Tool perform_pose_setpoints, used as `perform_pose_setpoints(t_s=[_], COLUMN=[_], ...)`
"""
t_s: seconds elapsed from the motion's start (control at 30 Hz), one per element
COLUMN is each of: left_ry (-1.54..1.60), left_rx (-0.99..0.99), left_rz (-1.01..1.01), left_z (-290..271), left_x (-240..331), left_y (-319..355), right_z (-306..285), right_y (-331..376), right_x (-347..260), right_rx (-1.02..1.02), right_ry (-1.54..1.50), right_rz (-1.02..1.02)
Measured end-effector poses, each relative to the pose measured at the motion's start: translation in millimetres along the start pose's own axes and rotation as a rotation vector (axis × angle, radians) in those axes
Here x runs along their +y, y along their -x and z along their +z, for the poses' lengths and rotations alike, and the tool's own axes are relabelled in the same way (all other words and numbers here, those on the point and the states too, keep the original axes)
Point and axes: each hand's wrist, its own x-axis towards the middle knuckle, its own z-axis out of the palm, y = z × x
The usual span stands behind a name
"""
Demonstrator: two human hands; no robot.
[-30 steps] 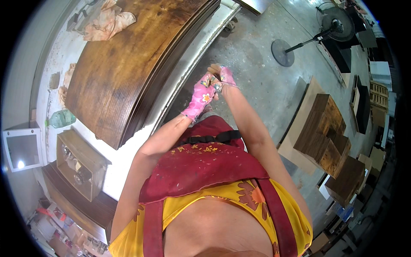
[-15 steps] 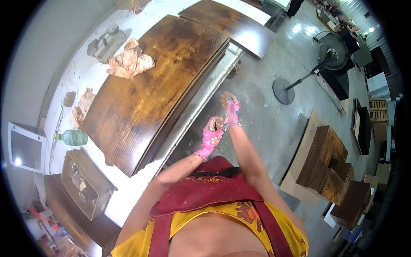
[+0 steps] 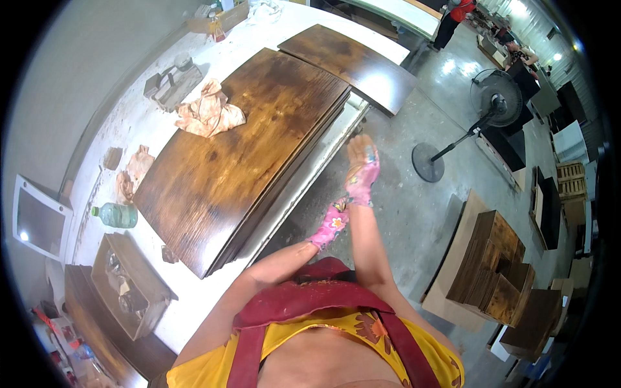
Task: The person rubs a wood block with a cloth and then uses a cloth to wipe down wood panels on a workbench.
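Both my hands wear pink flowered gloves with brownish fingers, held in front of my red apron beside the table edge. My left hand (image 3: pixel 332 224) is closed at the wrist of my right hand, on the cuff of the right glove (image 3: pixel 360 194); its fingertips are partly hidden there. My right hand (image 3: pixel 363 167) points away from me, fingers stretched out and holding nothing. Left of the hands lies a stack of dark-stained wooden panels (image 3: pixel 249 129) with a glossy top. A crumpled, stained cloth (image 3: pixel 210 111) rests on that stack.
On the white table (image 3: pixel 176 255) are a green-tinted plastic bottle (image 3: pixel 116 215), a tray of jars (image 3: pixel 132 284), a grey caddy (image 3: pixel 173 84) and another cloth (image 3: pixel 136 171). A pedestal fan (image 3: pixel 495 100) and stacked brown boards (image 3: pixel 488 262) stand right. A person (image 3: pixel 456 19) is far off.
My right hand has stretched its fingers out and shifted slightly right. My left hand has moved in against the right wrist. The view has tilted, so the table sits lower in the picture.
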Motion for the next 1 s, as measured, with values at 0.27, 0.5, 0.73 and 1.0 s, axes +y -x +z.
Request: perform_pose_setpoints(t_s=[0.27,0.5,0.73,1.0], left_ry=[-0.256,-0.713,-0.669,-0.736], left_rx=[0.046,-0.149,0.111,0.078], left_rz=[-0.091,0.210,0.407,0.494], left_z=[22,10,41,16], left_x=[89,104,141,104], left_y=[38,43,55,36], right_z=[-17,-4,-20,-70], right_y=[-13,-2,4,22], right_x=[-14,-11,17,67], right_rx=[-0.014,0.083,0.324,0.333], right_ry=[-0.291,-0.063,0.439,0.459], right_rz=[0.025,0.178,0.232,0.270])
